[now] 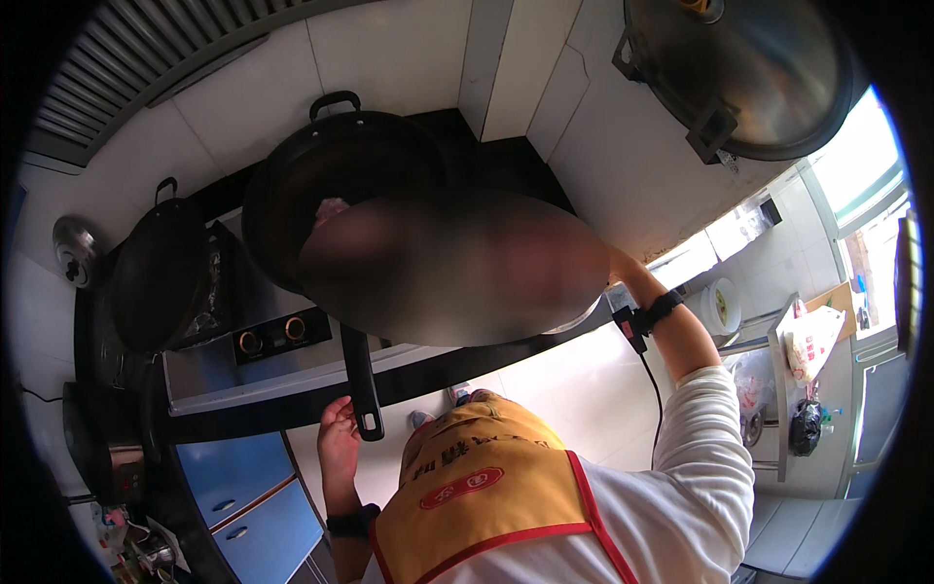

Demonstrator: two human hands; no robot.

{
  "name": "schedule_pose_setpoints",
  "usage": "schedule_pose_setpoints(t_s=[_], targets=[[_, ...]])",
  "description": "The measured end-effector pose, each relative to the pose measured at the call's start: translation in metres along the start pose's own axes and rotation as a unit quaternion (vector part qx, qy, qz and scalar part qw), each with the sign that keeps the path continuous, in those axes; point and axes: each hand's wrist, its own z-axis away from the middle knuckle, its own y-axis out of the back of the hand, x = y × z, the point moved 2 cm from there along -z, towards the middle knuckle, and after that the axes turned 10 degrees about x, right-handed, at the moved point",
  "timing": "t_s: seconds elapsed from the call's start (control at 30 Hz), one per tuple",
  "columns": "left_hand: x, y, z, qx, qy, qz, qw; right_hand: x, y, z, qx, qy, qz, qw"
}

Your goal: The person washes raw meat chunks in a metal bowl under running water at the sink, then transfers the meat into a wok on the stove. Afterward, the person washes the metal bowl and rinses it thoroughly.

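A large black wok (281,197) sits on the stove with its long handle (357,372) pointing towards me. Pinkish raw meat (332,209) shows inside it, at the edge of a blurred patch that covers the middle of the view. My left hand (339,438) is right beside the handle's end, its fingers loosely curled and not wrapped around it. Only the edge of my right hand (622,264) shows past the blur; its fingers and anything in them are hidden. Below the blur, near that hand, the pale rim of a dish (580,321) peeks out.
A second black pan (160,277) stands on the left burner, beside a metal lid (76,252). Control knobs (294,328) line the stove front. A dark rice cooker (102,445) sits at the left. Upper right hangs a large lidded wok (751,73). A cable (657,394) trails from my right wrist.
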Motion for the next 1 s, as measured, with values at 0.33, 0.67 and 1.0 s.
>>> schedule_pose_setpoints(t_s=[0.33,0.67,1.0], targets=[[0.007,0.002,0.009,0.027,0.017,-0.004,0.999,-0.009,-0.009,-0.01,0.036,0.22,0.224,0.949],[0.007,0.012,0.033,0.107,-0.006,-0.002,0.994,-0.169,-0.083,-0.098,-0.076,0.273,-0.018,0.959],[-0.01,0.026,0.064,0.182,-0.048,0.015,0.982,-0.175,-0.158,-0.212,0.027,0.416,0.434,0.799]])
